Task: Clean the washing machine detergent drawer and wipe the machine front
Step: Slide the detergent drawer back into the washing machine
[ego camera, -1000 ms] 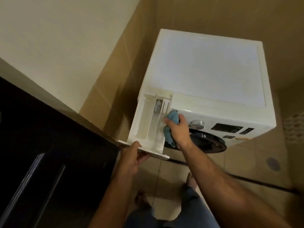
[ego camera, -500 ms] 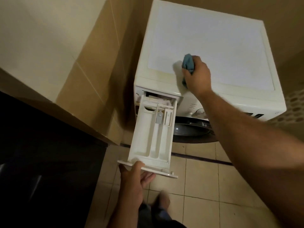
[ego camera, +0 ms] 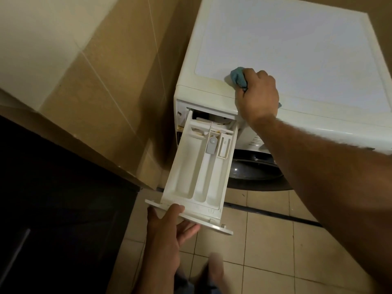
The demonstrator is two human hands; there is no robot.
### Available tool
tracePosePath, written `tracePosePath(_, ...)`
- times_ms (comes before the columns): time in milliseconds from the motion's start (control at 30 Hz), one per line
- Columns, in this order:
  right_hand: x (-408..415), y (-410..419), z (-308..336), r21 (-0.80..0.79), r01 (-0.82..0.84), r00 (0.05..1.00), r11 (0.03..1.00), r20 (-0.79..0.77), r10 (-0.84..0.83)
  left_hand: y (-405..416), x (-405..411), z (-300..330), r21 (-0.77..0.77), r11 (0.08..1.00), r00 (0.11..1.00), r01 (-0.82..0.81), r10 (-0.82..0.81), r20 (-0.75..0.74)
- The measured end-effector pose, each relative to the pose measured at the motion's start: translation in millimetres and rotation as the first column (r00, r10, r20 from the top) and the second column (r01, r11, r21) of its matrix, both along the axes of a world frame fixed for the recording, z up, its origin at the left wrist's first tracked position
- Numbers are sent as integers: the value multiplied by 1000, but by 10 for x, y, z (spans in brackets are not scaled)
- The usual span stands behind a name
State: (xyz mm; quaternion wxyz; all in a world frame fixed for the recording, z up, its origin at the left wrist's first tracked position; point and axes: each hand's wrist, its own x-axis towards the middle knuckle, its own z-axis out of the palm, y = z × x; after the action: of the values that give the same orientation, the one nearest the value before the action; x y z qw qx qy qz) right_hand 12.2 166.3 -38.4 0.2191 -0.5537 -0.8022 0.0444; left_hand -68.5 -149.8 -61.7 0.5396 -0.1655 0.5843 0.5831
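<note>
Drawer [ego camera: 199, 166] fully out w/ residue at back; left hand [ego camera: 167, 228] pinches its front. Right hand [ego camera: 257, 93] grips cloth [ego camera: 238, 77] on washer [ego camera: 297, 49] top. Front apparently unwiped; most left.

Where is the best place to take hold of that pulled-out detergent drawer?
By the flat front panel of the detergent drawer, from below and in front. It juts past the tray like a lip, and the left hand already has its grip there, thumb on top, fingers underneath.

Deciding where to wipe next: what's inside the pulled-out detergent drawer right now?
The detergent drawer shows three long compartments with nothing loose in them, a grey cap at the back, and yellowish residue there. Its rearmost part stays hidden inside the machine housing.
</note>
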Motion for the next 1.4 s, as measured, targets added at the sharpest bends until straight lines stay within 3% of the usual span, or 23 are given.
tracePosePath(467, -23, -12, -7, 12, 30, 1000, 999, 7, -30, 41, -242, -102, -11, 1000, 1000, -13, 13, -29)
tracePosePath(900, -34, -25, -8, 18, 49, 999, 999, -19, -49, 232, 18, -41, 22, 998, 997, -64, 63, 53)
tracePosePath(1133, -29, -15, -22, 13, 56, 998, 998, -9, -55, 360, 34, 296, 24, 968, 919, -248, 228, 321)
tracePosePath(1400, -30, -14, -31, 24, 53, 998, 998, -38, -52, 704, 128, 156, 122, 924, 892, -362, 305, 333)
